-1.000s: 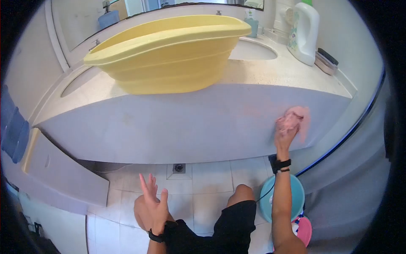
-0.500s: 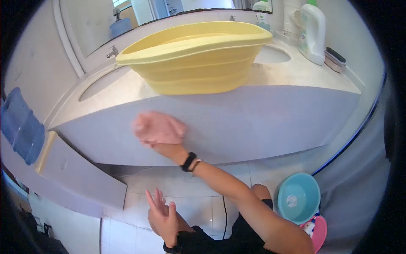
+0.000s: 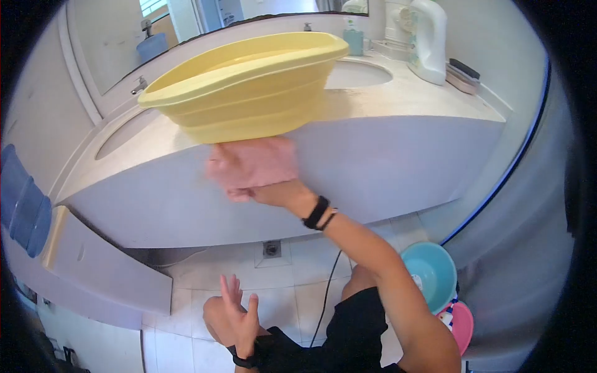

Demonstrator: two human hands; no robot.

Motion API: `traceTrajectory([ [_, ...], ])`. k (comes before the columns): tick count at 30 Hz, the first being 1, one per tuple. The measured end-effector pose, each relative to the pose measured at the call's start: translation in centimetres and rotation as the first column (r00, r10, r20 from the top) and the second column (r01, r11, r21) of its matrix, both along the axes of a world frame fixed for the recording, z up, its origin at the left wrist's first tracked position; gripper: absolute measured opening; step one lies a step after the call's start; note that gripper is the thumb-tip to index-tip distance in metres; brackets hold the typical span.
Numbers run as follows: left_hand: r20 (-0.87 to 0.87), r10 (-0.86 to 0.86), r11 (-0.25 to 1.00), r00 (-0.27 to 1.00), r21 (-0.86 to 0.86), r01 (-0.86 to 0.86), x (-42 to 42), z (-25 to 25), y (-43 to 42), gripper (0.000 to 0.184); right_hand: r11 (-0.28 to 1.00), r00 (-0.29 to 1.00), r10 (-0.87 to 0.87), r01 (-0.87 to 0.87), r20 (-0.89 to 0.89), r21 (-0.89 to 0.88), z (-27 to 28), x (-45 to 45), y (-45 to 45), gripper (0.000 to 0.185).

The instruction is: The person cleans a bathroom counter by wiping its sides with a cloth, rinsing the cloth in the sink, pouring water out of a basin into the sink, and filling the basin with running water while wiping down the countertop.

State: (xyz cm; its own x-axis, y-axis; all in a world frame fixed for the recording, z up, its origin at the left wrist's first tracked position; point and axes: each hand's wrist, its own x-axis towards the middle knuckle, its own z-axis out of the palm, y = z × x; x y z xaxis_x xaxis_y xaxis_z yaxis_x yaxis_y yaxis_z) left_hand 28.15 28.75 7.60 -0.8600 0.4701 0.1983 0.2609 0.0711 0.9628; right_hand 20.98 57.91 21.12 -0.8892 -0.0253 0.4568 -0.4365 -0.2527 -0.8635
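A pink cloth [image 3: 258, 163] lies flat against the pale front panel [image 3: 385, 155] of the vanity, just under the counter's edge. My right hand [image 3: 278, 194] presses it there, with the fingers mostly hidden by the cloth; a black band circles the wrist. Directly above, a yellow collapsible basin [image 3: 249, 93] stands on the counter and juts slightly past its front edge. Lower down, near my knee, my left hand [image 3: 239, 316] hangs in the air with its fingers stretched out and nothing in them.
Two sinks are set in the counter [image 3: 398, 102]. A white detergent bottle [image 3: 428, 46] and a brush [image 3: 463, 76] stand at its right end. A teal basin [image 3: 432, 273] and a pink basin [image 3: 462, 326] sit on the floor. Left is a water dispenser with a blue jug [image 3: 25, 205].
My right hand has moved the cloth up and to the right over the panel, close under the counter edge. My left hand stays open. The camera view has shifted and turned slightly.
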Motion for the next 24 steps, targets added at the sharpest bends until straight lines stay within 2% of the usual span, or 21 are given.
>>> traceTrajectory([
  [1, 0.008, -0.025, 1.0, 1.0, 0.01, 0.025, 0.2, -0.3, 0.3, 0.083, 0.849, 0.943, -0.287, 0.331, -0.167, 0.411, -0.1, 2.7, 1.7, 0.022],
  [2, 0.012, -0.048, 0.999, 0.999, 0.021, 0.047, 0.3, -0.4, 0.4, 0.083, 0.443, 0.791, -0.44, 0.602, -0.424, 0.664, -0.2, 5.3, 3.3, 0.025],
  [3, 0.007, -0.056, 0.998, 0.998, 0.019, 0.056, 0.5, -0.4, 0.6, 0.083, 0.099, 0.571, -0.508, 0.782, -0.645, 0.615, -1.6, 7.5, 5.7, 0.029],
  [4, -0.011, -0.072, 0.997, 0.997, -0.003, 0.072, 0.6, -0.4, 0.8, 0.084, -0.258, 0.316, -0.46, 0.847, -0.83, 0.465, -3.2, 9.9, 8.4, 0.034],
  [5, -0.03, -0.087, 0.996, 0.996, -0.022, 0.086, 0.6, -0.3, 1.0, 0.084, -0.276, 0.415, -0.591, 0.703, -0.692, 0.656, -4.1, 13.4, 10.8, 0.043],
  [6, -0.037, -0.089, 0.996, 0.995, -0.017, 0.088, 0.6, -0.3, 1.1, 0.084, -0.581, 0.16, -0.479, 0.68, -0.863, 0.448, -4.7, 16.3, 12.6, 0.04],
  [7, -0.025, -0.094, 0.995, 0.995, -0.018, 0.093, 0.6, -0.4, 1.1, 0.085, -0.471, 0.021, -0.657, 0.769, -0.754, 0.432, -6.1, 18.2, 15.0, 0.04],
  [9, -0.012, -0.078, 0.997, 0.997, -0.005, 0.078, 0.5, -1.0, 1.3, 0.086, -0.27, -0.043, -0.813, 0.911, -0.581, 0.311, -4.4, 20.5, 17.7, 0.041],
  [10, -0.003, -0.085, 0.996, 0.996, -0.008, 0.085, 0.2, -1.7, 1.1, 0.085, -0.256, -0.026, -0.81, 0.915, -0.585, 0.313, -3.8, 19.7, 17.9, 0.041],
  [11, 0.01, -0.085, 0.996, 0.996, -0.02, 0.085, 0.2, -2.3, 0.6, 0.085, -0.578, -0.327, -0.599, 0.808, -0.73, 0.112, -2.5, 18.2, 16.5, 0.043],
  [12, 0.019, -0.052, 0.998, 0.998, -0.031, 0.052, 0.5, -2.5, 0.3, 0.085, -0.79, -0.556, -0.294, 0.599, -0.778, -0.129, -1.6, 16.6, 14.6, 0.044],
  [13, 0.009, -0.078, 0.996, 0.997, -0.047, 0.078, 0.6, -2.4, 0.2, 0.085, -0.675, -0.554, -0.375, 0.713, -0.743, -0.191, -1.2, 14.2, 12.5, 0.047],
  [14, -0.001, -0.099, 0.993, 0.995, -0.062, 0.099, 0.4, -2.1, -0.1, 0.085, -0.64, -0.531, -0.411, 0.747, -0.741, -0.18, -2.3, 11.6, 10.7, 0.047],
  [16, -0.013, -0.051, 0.996, 0.999, -0.077, 0.049, 0.2, -1.4, -1.0, 0.085, -0.482, -0.267, -0.61, 0.872, -0.746, 0.082, -5.7, 6.7, 6.7, 0.047],
  [18, -0.006, -0.082, 0.995, 0.997, -0.06, 0.081, -0.6, -1.3, -2.0, 0.087, -0.076, 0.181, -0.735, 0.936, -0.654, 0.344, -8.9, 2.0, 1.7, 0.046],
  [20, 0.015, -0.053, 0.997, 0.998, -0.055, 0.054, -2.0, -1.2, -3.0, 0.088, -0.229, 0.251, -0.613, 0.851, -0.749, 0.472, -10.1, -2.0, -3.3, 0.044],
  [21, 0.048, -0.053, 0.998, 0.997, -0.032, 0.054, -2.6, -1.6, -3.7, 0.089, -0.219, 0.264, -0.604, 0.852, -0.752, 0.475, -12.1, -3.8, -5.0, 0.044],
  [23, 0.114, -0.05, 0.998, 0.992, -0.027, 0.053, -4.3, -2.0, -5.0, 0.089, -0.24, 0.386, -0.432, 0.822, -0.815, 0.517, -17.0, -7.6, -7.3, 0.041],
  [24, 0.13, -0.031, 0.999, 0.991, -0.013, 0.033, -4.8, -1.2, -5.7, 0.089, 0.37, 0.67, -0.575, 0.724, -0.469, 0.582, -18.1, -8.3, -8.7, 0.041],
])
